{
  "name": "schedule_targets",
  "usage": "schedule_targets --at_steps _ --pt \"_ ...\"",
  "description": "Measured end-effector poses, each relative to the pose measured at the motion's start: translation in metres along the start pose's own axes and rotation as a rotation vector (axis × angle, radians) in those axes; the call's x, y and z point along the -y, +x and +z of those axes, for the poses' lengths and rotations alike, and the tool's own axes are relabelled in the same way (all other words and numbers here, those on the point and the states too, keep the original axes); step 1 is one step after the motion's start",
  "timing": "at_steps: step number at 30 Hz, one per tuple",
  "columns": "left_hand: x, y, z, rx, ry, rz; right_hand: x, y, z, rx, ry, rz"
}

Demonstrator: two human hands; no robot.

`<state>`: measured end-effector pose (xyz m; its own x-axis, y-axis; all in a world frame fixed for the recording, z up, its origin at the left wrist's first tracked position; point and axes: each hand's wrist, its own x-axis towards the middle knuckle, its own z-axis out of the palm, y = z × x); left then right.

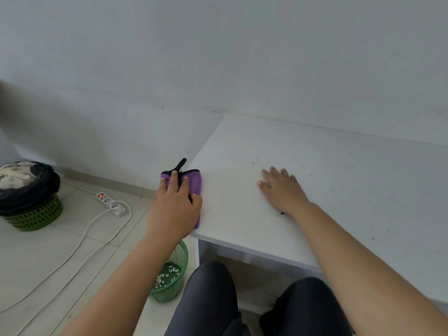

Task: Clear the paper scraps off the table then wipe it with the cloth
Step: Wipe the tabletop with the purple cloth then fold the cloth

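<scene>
A purple cloth [194, 181] with black trim lies on the left edge of the white table [327, 190], partly hanging past it. My left hand [175, 204] presses down on the cloth, fingers spread over it. Flat on the tabletop to the right rests my right hand [281, 190], palm down, fingers apart, holding nothing. Below the table's left edge stands a small green basket [174, 277] with white paper scraps [167, 275] inside. A few tiny dark specks show on the table near my right wrist.
A larger green bin [31, 197] lined with a black bag and full of waste sits on the floor at the far left. A white power strip [111, 203] with its cable runs across the tiled floor. My knees are under the table's front edge.
</scene>
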<state>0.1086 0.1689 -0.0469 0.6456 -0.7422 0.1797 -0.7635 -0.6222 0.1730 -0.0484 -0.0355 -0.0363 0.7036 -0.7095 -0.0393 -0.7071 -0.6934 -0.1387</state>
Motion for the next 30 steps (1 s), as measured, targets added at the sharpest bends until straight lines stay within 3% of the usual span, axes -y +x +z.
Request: schedule_targets --at_steps 3,7,9,12,15,19,24,30 --pt "-0.023 -0.005 -0.007 0.012 -0.032 -0.099 0.001 -0.013 0.002 -0.002 -0.01 -0.014" --pt "-0.073 -0.02 -0.01 0.026 -0.062 0.064 0.003 -0.016 0.001 -0.029 0.012 -0.01" --pt "-0.097 -0.027 -0.005 0.078 -0.081 0.188 0.003 -0.017 -0.002 -0.073 0.16 0.001" --pt "-0.118 -0.03 -0.001 0.12 -0.152 0.35 0.004 -0.026 -0.015 -0.239 0.582 0.119" --pt "-0.114 -0.018 -0.005 0.185 -0.379 0.351 0.002 -0.04 -0.026 -0.364 0.777 0.179" --pt "-0.101 -0.006 -0.019 0.264 -0.628 0.314 0.005 -0.051 -0.026 -0.288 0.655 0.08" --pt "-0.08 0.003 -0.024 0.208 -0.525 0.307 0.009 -0.047 -0.015 -0.203 0.275 0.05" --pt "-0.037 0.019 -0.033 0.099 -0.333 0.193 0.004 -0.041 -0.022 -0.182 0.224 -0.004"
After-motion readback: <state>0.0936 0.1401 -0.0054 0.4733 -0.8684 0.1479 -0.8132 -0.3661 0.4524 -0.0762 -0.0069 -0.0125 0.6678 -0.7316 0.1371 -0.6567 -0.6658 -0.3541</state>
